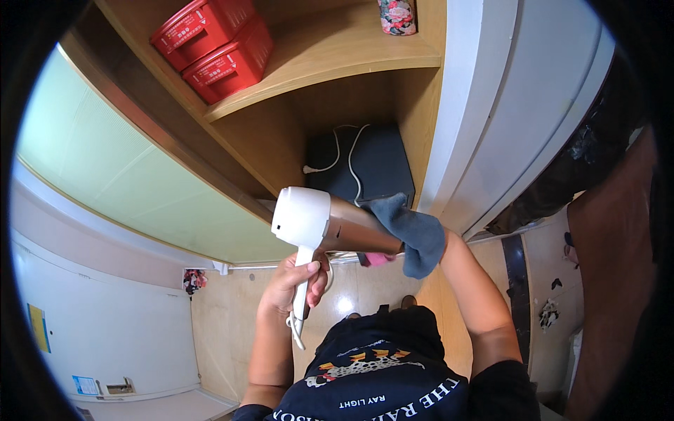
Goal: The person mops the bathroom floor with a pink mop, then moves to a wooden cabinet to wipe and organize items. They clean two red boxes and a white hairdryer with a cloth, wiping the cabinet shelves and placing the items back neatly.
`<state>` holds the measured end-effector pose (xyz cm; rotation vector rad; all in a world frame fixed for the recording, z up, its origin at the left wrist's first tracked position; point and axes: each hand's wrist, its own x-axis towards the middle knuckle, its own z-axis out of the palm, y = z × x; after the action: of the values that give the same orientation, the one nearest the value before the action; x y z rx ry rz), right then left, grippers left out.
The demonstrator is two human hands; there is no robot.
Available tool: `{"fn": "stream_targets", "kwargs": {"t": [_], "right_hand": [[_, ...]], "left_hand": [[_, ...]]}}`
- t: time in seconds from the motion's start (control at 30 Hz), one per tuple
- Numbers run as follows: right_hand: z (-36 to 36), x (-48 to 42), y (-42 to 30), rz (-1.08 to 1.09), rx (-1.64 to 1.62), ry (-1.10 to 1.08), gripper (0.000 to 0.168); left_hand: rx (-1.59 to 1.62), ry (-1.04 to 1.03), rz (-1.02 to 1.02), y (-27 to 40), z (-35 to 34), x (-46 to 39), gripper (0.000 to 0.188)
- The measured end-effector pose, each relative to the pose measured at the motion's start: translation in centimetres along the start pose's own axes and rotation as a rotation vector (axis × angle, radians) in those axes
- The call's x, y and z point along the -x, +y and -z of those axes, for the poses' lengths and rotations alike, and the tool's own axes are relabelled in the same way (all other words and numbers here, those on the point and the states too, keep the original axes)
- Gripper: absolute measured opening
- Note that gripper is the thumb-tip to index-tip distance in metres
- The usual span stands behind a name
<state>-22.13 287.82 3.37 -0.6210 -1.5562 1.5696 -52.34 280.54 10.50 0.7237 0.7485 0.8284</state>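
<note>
My left hand (pixel 292 281) grips the white handle of a hair dryer (pixel 363 229), which has a white end and a bronze-coloured barrel. The dryer lies nearly level, its barrel pointing to the right. A grey cloth (pixel 421 239) is wrapped over the barrel's right end. My right hand is mostly hidden by this cloth and holds it against the dryer; only the wrist (pixel 447 244) shows plainly. From the foot of the handle a white cord (pixel 296 331) hangs in a loop. Something pink (pixel 376 259), perhaps cloth, shows partly below the barrel.
Ahead stands a wooden cabinet; its upper shelf (pixel 321 58) bears two stacked red plastic boxes (pixel 226 68) and a flowered container (pixel 397 18). Below, a white cord with a plug (pixel 311 169) lies on a dark box (pixel 379 158). A pale green panel (pixel 131 173) flanks the left.
</note>
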Motion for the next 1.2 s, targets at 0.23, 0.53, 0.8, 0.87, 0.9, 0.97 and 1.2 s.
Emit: {"fn": "stream_targets", "kwargs": {"t": [0.23, 0.53, 0.8, 0.87, 0.9, 0.97, 1.2], "right_hand": [[-3.2, -2.6, 2.7, -0.324, -0.761, 0.562, 0.022], [-5.5, -4.1, 3.8, -0.196, -0.644, 0.909, 0.033], [-10.8, -1.8, 3.7, -0.023, 0.558, 0.49, 0.039], [-11.7, -2.6, 3.8, 0.078, 0.457, 0.412, 0.062], [-11.7, -2.8, 5.3, 0.171, 0.368, 0.423, 0.074], [-10.4, -2.8, 5.6, 0.111, 0.199, 0.472, 0.08], [-8.3, -1.7, 0.7, -0.153, -0.071, 0.312, 0.061]], "left_hand": [[-0.448, 0.09, -0.177, -3.3, 0.2, -2.1, 0.034], [-0.471, 0.273, -0.307, -5.9, 0.5, -3.6, 0.017], [-0.543, 0.257, -0.527, -6.3, 1.0, -4.4, 0.095], [-0.673, 0.245, -0.58, -6.6, -0.4, -4.6, 0.111], [-0.763, 0.24, -0.61, -7.2, -0.7, -4.8, 0.118], [-0.989, 0.216, -0.683, -6.5, -1.0, -5.1, 0.125], [-0.243, 0.293, -0.371, -3.2, 0.9, -4.1, 0.122]]}}
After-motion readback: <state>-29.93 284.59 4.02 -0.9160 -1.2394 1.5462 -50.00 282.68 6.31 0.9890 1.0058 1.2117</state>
